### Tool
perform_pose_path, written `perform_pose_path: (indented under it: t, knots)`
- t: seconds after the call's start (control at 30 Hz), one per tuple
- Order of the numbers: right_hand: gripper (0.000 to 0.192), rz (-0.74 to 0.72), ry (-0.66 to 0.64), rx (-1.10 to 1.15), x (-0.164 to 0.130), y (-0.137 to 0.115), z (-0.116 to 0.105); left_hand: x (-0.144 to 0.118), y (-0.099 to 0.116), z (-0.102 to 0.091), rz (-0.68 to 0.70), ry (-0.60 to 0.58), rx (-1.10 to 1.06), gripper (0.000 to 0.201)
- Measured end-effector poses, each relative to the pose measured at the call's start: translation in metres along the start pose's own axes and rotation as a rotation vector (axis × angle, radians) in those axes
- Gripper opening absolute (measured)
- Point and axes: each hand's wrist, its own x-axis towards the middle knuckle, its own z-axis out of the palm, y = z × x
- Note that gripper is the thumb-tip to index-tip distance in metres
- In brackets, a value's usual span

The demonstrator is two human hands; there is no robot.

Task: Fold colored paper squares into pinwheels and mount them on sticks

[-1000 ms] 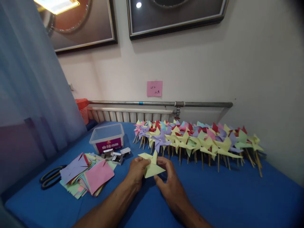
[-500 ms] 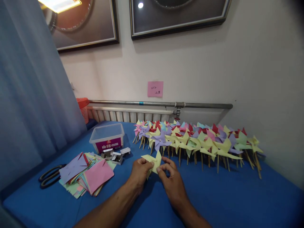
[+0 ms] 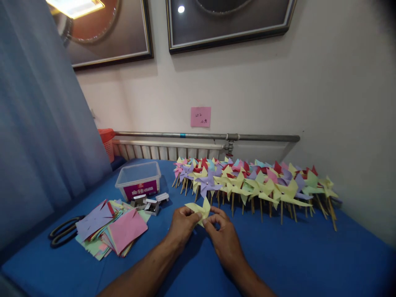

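Note:
A pale yellow paper pinwheel [image 3: 203, 209] is held between my two hands above the blue-covered table [image 3: 198, 272]. My left hand [image 3: 183, 225] pinches its left side, thumb toward the centre. Closed on the right side, my right hand [image 3: 220, 231] grips it between thumb and fingers. The pinwheel's blades stick out upward and to the left; its lower part is partly hidden by my fingers. No stick shows on it. Just beyond my hands stand rows of finished-looking paper pinwheels [image 3: 247, 181] on thin sticks, in yellow, purple, red, pink, blue and green.
At left lie a stack of coloured paper squares [image 3: 128, 231] and black-handled scissors [image 3: 65, 231]. Small open boxes [image 3: 151, 206] with tiny dark bits sit before a clear plastic tub [image 3: 138, 175]. A pipe [image 3: 262, 138] and radiator [image 3: 167, 152] run along the wall; a blue curtain [image 3: 46, 123] hangs left.
My right fingers have drawn slightly closer in on the pinwheel, and its lower blade is less visible. The whole view has shifted slightly; other things stay put.

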Motion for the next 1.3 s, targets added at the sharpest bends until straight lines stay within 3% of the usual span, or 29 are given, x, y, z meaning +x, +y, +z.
perform_pose_path:
  t: [0.13, 0.37, 0.53, 0.77, 1.03, 1.3]
  knots:
    - [0.022, -0.008, -0.026, 0.035, 0.0, 0.0, -0.001, 0.001, -0.001, -0.002, -0.015, -0.018, 0.01, 0.029]
    - [0.03, 0.128, -0.002, 0.241, 0.003, 0.002, 0.003, 0.001, 0.0, -0.003, -0.032, -0.077, 0.005, 0.033]
    - [0.056, 0.275, -0.062, 0.497, 0.01, 0.018, 0.007, 0.0, -0.005, -0.003, -0.023, -0.194, 0.067, 0.033]
    - [0.052, 0.28, -0.033, 0.407, 0.014, 0.036, 0.009, -0.002, -0.007, -0.002, 0.0, -0.206, 0.174, 0.033]
    - [0.049, 0.279, 0.033, 0.358, 0.013, 0.031, 0.011, -0.002, -0.007, 0.0, 0.028, -0.309, 0.085, 0.027]
    - [0.043, 0.3, 0.03, 0.382, 0.011, 0.025, 0.008, -0.003, -0.005, 0.0, 0.023, -0.267, 0.17, 0.021]
